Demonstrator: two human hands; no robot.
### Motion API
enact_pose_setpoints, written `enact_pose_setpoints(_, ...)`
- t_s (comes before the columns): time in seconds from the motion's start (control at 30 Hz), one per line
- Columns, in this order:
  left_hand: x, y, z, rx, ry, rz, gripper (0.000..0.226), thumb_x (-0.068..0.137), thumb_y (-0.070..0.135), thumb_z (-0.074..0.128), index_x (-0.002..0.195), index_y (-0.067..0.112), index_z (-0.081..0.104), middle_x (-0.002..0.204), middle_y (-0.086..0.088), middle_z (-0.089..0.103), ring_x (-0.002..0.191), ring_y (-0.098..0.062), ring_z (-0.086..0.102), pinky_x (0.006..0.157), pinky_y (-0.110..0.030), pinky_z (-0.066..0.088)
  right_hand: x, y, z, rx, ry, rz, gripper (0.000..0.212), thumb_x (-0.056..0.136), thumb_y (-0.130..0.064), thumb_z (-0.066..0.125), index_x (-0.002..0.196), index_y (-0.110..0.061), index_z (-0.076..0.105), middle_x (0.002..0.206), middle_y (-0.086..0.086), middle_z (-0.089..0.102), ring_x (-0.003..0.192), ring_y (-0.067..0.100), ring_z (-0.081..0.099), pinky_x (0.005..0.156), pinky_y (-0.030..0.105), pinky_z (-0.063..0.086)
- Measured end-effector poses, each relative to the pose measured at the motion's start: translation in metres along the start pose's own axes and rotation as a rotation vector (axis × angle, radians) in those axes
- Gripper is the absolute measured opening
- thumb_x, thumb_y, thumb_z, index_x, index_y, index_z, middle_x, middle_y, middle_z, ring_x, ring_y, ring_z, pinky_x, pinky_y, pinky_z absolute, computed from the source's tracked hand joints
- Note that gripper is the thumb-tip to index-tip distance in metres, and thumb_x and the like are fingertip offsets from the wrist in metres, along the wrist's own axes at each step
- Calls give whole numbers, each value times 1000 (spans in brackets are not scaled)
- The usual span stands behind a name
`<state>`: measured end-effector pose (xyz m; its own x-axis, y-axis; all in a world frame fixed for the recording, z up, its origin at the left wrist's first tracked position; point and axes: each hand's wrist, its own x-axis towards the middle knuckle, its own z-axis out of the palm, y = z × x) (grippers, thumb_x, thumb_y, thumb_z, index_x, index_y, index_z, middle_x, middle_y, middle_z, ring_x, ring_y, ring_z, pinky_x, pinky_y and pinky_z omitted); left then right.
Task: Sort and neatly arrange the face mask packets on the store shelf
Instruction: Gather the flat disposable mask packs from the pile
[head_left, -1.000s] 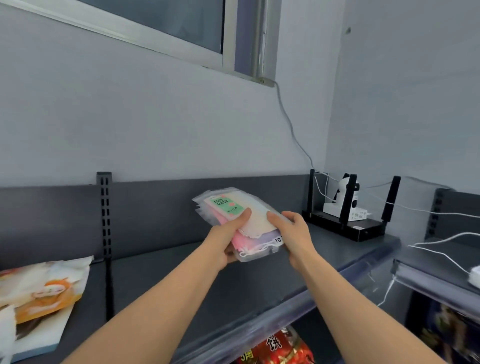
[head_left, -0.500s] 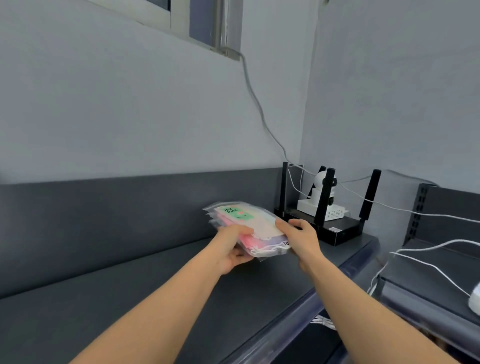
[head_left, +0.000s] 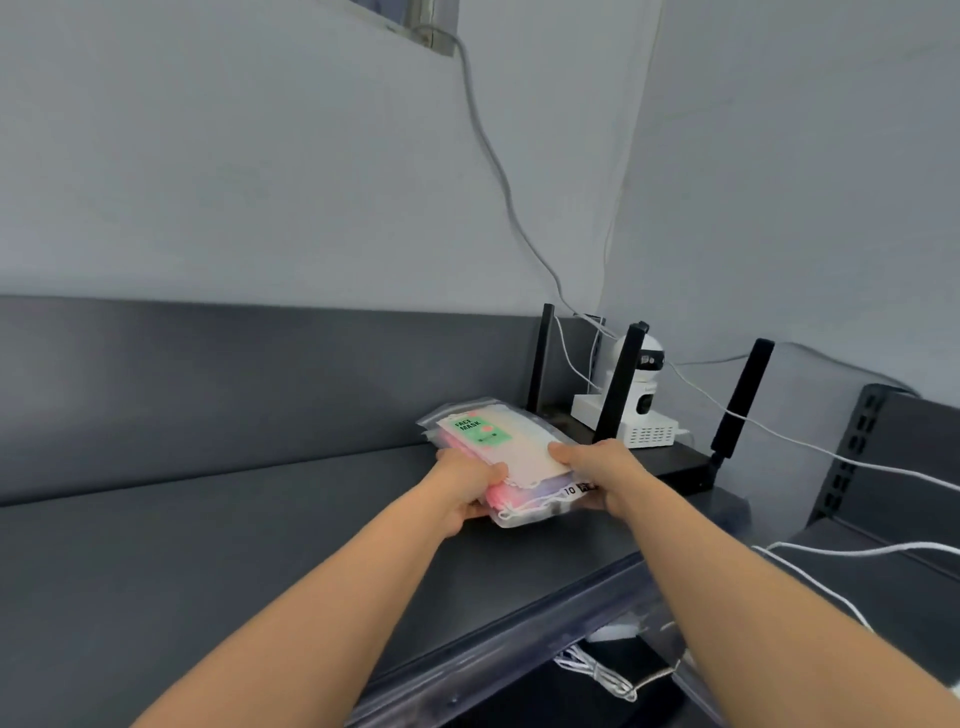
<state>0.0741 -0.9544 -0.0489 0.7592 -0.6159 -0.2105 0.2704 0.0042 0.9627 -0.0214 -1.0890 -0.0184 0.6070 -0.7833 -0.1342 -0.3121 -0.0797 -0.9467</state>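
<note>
Both hands grip a stack of mask packets (head_left: 511, 452) at the right end of the dark shelf (head_left: 234, 561).

The left hand (head_left: 467, 486) is curled round the stack's left edge, thumb on top and fingers tucked underneath. The right hand (head_left: 597, 475) clasps the right edge the same way, thumb across the top packet. The packets are clear plastic. The top one carries a green "FACE MASK" label, and pink and pale purple ones show beneath it. The stack sits low over the shelf, tilted slightly. I cannot tell whether its underside touches the surface. Its far end lies just beside a black router (head_left: 680, 462) with upright antennas. A small white camera (head_left: 641, 387) stands behind the router, and a cable (head_left: 498, 171) runs up the wall (head_left: 260, 182).
</note>
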Motion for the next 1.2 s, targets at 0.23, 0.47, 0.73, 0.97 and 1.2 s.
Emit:
enact_pose_setpoints(0.23, 21, -8, 23, 104, 7, 17, 68, 87, 11, 65, 143, 10, 27, 122, -7, 63, 100, -24, 67, 75, -40, 60, 19, 5, -10, -180, 13, 89, 31, 89, -28, 69, 103, -4, 56, 120, 16, 58, 111, 36, 57, 90, 52, 53)
enact_pose_setpoints(0.47, 29, -4, 24, 389, 62, 14, 61, 89, 21, 64, 141, 11, 34, 134, -4, 54, 119, -22, 52, 80, -31, 41, 17, -6, -10, -602, 17, 7, 35, 98, -34, 47, 118, -7, 55, 115, 15, 56, 105, 33, 56, 88, 44, 52)
enact_pose_setpoints(0.73, 28, -2, 25, 436, 32, 101, 37, 92, 17, 59, 128, 13, 54, 124, -4, 63, 110, -22, 61, 93, -37, 53, 9, -12, -17, -1137, 198, -218, 40, 92, -50, 46, 101, -14, 59, 96, 4, 60, 90, 26, 57, 69, 31, 40)
enact_pose_setpoints(0.97, 57, -23, 14, 423, -84, 136, 108, 50, 65, 84, 142, 29, 39, 140, 3, 52, 121, -15, 55, 104, -37, 45, 6, -10, -28, -1123, 90, -253, 59, 87, -61, 50, 118, -11, 56, 117, 6, 63, 107, 27, 59, 76, 33, 43)
enact_pose_setpoints(1.2, -3, -5, 22, 865, -170, 84, 136, 60, 20, 87, 154, 18, -11, 161, -1, -9, 147, -25, 10, 119, -37, 22, -2, -17, -47, -1025, -174, -222, 87, 84, -69, 53, 147, -12, 35, 142, 8, 49, 118, 27, 57, 89, 37, 49)
